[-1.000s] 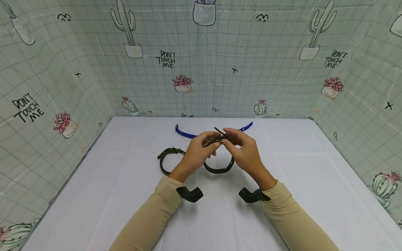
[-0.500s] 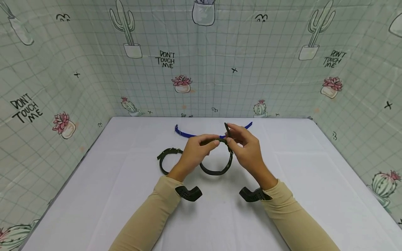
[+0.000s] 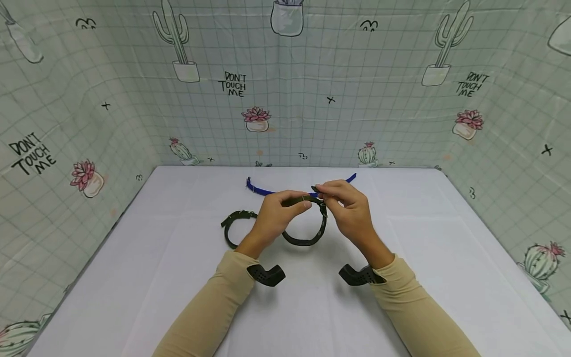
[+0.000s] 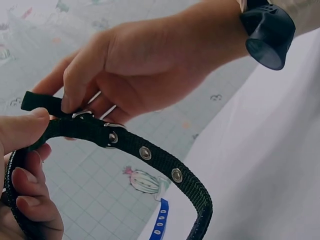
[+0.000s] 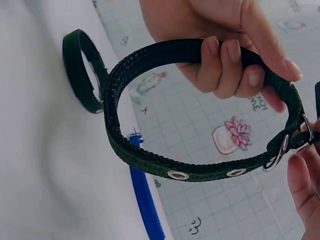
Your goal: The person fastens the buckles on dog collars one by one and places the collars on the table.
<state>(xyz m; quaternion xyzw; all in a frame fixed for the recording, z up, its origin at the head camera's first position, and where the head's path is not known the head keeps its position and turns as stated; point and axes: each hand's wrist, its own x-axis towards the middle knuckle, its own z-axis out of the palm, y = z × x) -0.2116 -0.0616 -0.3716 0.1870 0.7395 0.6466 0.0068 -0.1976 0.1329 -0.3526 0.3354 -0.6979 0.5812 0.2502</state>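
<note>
A dark green webbing collar (image 3: 305, 242) forms a loop held up above the table, between both hands. My left hand (image 3: 275, 215) grips the loop's far left part, fingers curled round the band as the right wrist view shows. At the metal buckle (image 4: 82, 115), my right hand (image 3: 350, 208) pinches the strap, and the strap's free tip (image 4: 37, 101) sticks out past its thumb. A metal D-ring (image 5: 277, 155) sits beside the buckle. Metal eyelets (image 4: 145, 153) line the band. Part of the buckle is hidden by fingers.
On the white table (image 3: 401, 277) a second dark green collar (image 3: 228, 232) lies looped, left of the left hand and partly covered by it. A blue collar (image 3: 259, 190) with eyelets is stretched out behind the hands. A printed cloth backdrop (image 3: 285, 99) encloses the back and sides.
The hands have drawn slightly apart, exposing more of the loop's top. The strap tip, raised upright half a second ago, now lies lower, tilted left under the right fingers.
</note>
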